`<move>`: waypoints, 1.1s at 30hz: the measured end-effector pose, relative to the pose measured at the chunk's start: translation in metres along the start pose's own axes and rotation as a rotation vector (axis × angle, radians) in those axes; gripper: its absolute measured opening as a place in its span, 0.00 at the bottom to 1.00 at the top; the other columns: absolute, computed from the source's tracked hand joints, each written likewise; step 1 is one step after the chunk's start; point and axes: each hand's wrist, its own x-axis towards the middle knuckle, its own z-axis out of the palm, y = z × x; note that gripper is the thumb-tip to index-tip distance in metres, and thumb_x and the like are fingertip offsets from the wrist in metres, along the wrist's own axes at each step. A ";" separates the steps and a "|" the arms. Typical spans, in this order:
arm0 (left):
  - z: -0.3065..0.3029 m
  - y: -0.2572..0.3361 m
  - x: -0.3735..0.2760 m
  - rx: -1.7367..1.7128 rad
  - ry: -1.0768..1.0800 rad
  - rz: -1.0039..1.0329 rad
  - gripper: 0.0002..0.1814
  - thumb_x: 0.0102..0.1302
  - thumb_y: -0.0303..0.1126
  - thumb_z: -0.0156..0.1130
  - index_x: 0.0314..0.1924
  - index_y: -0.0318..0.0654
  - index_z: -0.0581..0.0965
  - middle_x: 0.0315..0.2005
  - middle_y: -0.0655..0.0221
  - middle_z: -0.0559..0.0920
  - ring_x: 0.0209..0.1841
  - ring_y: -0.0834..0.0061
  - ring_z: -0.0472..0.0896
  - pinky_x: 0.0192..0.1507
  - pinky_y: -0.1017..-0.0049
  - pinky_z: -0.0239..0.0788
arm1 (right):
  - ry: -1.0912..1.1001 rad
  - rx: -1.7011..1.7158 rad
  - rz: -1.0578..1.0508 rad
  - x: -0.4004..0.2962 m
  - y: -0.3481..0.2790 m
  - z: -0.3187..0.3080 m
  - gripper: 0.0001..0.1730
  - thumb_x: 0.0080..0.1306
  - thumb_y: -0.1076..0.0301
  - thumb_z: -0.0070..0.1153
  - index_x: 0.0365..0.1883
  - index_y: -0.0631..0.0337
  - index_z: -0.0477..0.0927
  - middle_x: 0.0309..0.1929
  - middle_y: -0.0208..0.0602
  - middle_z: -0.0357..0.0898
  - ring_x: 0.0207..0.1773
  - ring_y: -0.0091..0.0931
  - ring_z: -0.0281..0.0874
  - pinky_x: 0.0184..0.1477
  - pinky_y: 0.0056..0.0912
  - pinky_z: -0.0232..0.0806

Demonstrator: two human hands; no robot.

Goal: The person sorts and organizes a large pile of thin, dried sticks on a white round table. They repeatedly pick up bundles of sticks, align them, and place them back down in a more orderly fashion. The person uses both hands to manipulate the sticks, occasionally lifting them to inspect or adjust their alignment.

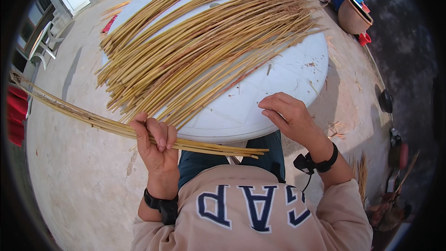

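Observation:
My left hand [156, 143] is closed around a small bunch of dry plant stalks [87, 118] near the table's front edge. Their cut ends point right across my lap, and the feathery heads reach far to the left. With fingers slightly apart and nothing between them, my right hand [287, 115] hovers by the front right edge of a round white plastic table [240, 111]. Many more stalks [195, 48] lie side by side across the tabletop, cut ends to the lower left and brown seed heads to the upper right.
Plant scraps [310, 64] dot the table's right part. A white plastic chair [45, 43] stands at the left. Clay-coloured pot [352, 15] and red container [364, 38] sit at the upper right. More stalks [362, 174] are at the lower right.

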 end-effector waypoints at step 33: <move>-0.011 -0.038 0.003 0.176 0.046 -0.166 0.22 0.70 0.50 0.47 0.46 0.35 0.73 0.40 0.57 0.79 0.35 0.75 0.75 0.43 0.74 0.69 | 0.267 0.953 0.896 0.155 0.050 0.033 0.12 0.65 0.66 0.49 0.32 0.68 0.75 0.22 0.39 0.79 0.17 0.23 0.74 0.14 0.21 0.63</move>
